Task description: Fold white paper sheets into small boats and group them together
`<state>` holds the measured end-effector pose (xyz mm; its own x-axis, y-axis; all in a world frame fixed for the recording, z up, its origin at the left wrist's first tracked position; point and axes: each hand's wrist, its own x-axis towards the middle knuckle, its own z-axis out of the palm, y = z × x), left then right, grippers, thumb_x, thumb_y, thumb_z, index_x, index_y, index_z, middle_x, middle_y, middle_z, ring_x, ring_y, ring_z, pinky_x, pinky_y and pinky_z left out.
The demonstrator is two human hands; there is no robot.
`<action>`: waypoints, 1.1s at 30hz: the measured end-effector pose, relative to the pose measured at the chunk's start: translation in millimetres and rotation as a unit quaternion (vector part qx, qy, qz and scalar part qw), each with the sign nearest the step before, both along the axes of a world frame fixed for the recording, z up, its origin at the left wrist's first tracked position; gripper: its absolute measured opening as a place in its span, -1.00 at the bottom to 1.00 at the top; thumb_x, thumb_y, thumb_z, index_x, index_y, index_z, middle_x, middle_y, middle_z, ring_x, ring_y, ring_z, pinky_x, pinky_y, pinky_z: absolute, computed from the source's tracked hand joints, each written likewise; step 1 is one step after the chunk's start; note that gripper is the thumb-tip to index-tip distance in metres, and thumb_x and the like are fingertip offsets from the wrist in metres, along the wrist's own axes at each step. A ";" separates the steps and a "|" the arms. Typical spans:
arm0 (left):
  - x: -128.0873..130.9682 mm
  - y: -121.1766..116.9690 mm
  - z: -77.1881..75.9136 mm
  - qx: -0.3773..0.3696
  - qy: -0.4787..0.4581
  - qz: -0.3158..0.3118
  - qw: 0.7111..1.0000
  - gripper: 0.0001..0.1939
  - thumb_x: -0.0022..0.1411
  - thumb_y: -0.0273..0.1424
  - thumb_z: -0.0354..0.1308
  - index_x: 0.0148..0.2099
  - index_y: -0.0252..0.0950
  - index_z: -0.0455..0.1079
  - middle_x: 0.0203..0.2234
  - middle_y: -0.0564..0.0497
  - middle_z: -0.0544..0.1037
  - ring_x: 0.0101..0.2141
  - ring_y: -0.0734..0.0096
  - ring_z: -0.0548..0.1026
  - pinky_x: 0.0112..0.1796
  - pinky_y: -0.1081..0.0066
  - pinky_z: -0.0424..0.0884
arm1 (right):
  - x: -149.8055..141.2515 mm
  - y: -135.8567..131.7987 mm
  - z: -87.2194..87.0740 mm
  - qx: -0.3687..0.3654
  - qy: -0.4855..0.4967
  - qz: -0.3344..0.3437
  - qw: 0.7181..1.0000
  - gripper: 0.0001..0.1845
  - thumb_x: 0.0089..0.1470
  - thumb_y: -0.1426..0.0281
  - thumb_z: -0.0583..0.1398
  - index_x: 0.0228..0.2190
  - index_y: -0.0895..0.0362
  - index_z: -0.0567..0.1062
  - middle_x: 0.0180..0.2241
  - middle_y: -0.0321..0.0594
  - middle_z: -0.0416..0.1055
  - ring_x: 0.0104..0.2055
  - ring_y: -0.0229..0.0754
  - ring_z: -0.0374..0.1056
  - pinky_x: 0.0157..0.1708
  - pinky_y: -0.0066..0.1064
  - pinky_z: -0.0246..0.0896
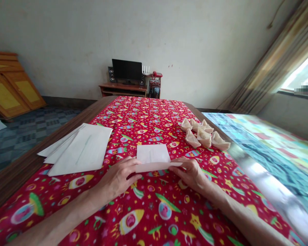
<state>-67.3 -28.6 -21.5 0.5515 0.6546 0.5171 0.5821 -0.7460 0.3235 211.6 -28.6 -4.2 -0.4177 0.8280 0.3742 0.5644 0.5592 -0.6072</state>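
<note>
1. Paper (153, 154) lies midway between the table's (86, 114) left and right edges, its near strip raised. Your left hand (124, 174) and right hand (191, 172) are apart, each pinching one end of that strip, probably to keep it level.
2. Left of you, loose sheets (92, 150) overlap toward the table's left edge, seemingly kept within your left hand's reach.
3. Folded pieces (204, 136) cluster by the right edge, beyond your right hand, apparently so your middle space stays free.

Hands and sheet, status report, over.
Left hand, right hand at opposite ends of sheet. Near edge turned up. Paper stack off left, folded pieces off right; neither in the way.
</note>
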 end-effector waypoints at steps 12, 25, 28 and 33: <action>4.4 8.5 0.4 -0.074 -0.004 0.118 0.990 -0.65 0.28 -0.30 0.00 -0.53 -0.30 0.33 -0.49 0.03 0.42 -0.46 0.46 0.41 -0.39 0.46 0.31 | -17.5 16.3 -10.9 -0.006 -0.035 -0.170 0.985 -0.63 0.06 0.25 0.14 -0.69 0.15 0.34 -0.71 -0.40 0.20 -0.64 -0.36 0.11 -0.61 -0.52 -0.07; 18.7 8.2 10.4 -0.048 0.108 0.235 0.965 -0.70 0.25 -0.28 0.03 -0.50 -0.29 0.26 -0.42 0.07 0.39 -0.49 0.50 0.39 -0.54 0.48 0.15 | -25.9 26.9 -9.6 0.053 -0.188 -0.219 0.956 -0.72 0.11 0.25 0.10 -0.55 0.12 0.40 -0.60 -0.30 0.38 -0.53 -0.29 0.28 -0.50 -0.48 -0.07; 17.7 9.3 9.7 -0.057 0.100 0.236 0.965 -0.73 0.25 -0.29 0.04 -0.48 -0.27 0.24 -0.43 0.07 0.38 -0.49 0.48 0.39 -0.53 0.47 0.18 | -25.8 28.1 -10.0 0.062 -0.195 -0.222 0.953 -0.72 0.11 0.25 0.10 -0.54 0.12 0.41 -0.59 -0.28 0.40 -0.51 -0.27 0.29 -0.50 -0.48 -0.07; 15.8 13.2 8.6 -0.012 0.030 0.227 0.973 -0.84 0.25 -0.34 0.02 -0.14 -0.27 0.28 -0.27 -0.03 0.42 -0.28 0.32 0.45 -0.30 0.38 0.39 | -27.9 28.5 -6.7 0.045 -0.207 -0.219 0.952 -0.71 0.11 0.25 0.10 -0.55 0.11 0.43 -0.58 -0.28 0.41 -0.51 -0.27 0.30 -0.51 -0.48 -0.08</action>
